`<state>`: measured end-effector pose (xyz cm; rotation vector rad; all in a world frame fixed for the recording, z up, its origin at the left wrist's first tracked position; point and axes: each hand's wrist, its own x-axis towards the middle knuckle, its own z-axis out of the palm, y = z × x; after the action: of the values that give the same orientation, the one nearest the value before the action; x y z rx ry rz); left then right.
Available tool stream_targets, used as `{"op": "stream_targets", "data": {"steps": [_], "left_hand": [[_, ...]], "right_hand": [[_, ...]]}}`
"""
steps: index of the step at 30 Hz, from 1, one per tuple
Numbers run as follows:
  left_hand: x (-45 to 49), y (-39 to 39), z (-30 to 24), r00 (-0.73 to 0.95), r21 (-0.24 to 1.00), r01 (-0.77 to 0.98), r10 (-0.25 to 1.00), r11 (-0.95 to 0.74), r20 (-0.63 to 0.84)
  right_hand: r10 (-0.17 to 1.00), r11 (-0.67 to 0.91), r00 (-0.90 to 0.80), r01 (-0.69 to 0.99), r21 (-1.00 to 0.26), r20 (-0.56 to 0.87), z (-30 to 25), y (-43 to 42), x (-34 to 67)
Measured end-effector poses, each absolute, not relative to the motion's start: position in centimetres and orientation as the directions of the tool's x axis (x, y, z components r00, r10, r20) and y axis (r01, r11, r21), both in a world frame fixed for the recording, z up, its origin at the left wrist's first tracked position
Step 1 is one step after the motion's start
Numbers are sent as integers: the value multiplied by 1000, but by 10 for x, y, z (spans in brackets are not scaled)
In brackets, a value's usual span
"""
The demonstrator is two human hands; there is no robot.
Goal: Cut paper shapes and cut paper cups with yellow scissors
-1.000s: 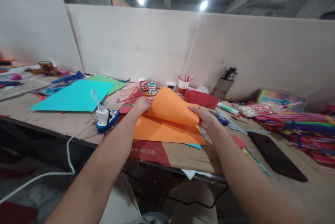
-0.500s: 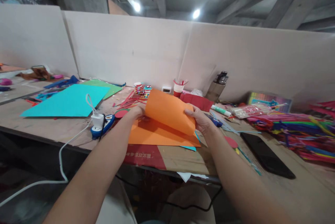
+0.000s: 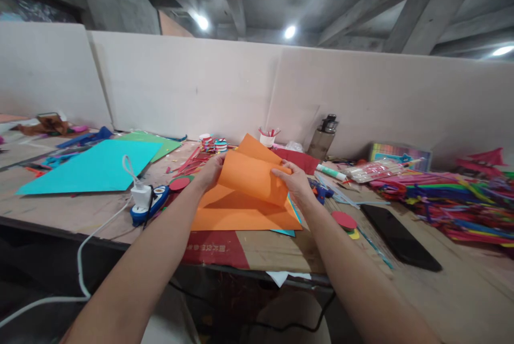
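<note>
An orange sheet of paper (image 3: pixel 252 178) is bent into a loose curve above the table, with its back part sticking up behind the front. My left hand (image 3: pixel 212 170) grips its left side, the fingertips partly hidden behind the paper. On the right side my right hand (image 3: pixel 295 179) pinches the sheet, thumb in front. Beneath lies a flat orange sheet (image 3: pixel 241 219), with a blue sheet's corner (image 3: pixel 286 232) showing below its right edge. Whether the curved sheet and the flat one are joined, I cannot tell.
Left are a turquoise sheet (image 3: pixel 92 167) and a blue power strip (image 3: pixel 149 206) with a white plug and cable. Right lie a black phone (image 3: pixel 397 237), a glue stick (image 3: pixel 331 172) and bundled pipe cleaners (image 3: pixel 433 199). A bottle (image 3: pixel 322 137) stands by the white partition (image 3: pixel 193 81).
The curved orange sheet has been bent further, and its back part now shows above the front. Both hands still hold it. The camera view has shifted slightly.
</note>
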<state>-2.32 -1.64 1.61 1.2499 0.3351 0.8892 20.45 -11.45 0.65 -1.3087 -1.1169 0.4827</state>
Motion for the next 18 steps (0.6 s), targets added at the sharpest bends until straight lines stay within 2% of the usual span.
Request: {"op": "stream_targets", "data": {"steps": [3,12,14,18], "left_hand": [[-24,-14,11,654,918,-396,704,9,276],[-24,-13,7,696,914,-396,677,81,242],[-24,-14,8,695,921,-378,686,92,217],[-25,-13,9,683,919,-372,708,128,178]], "right_hand": [[806,299,503,109,-948,312,12,-118,201],[783,264,560,95,-960,271,10,-119,211],[755,277,583,133,-952,301,9,-118,212],[668,232,634,320,-919,390,12,-120,210]]}}
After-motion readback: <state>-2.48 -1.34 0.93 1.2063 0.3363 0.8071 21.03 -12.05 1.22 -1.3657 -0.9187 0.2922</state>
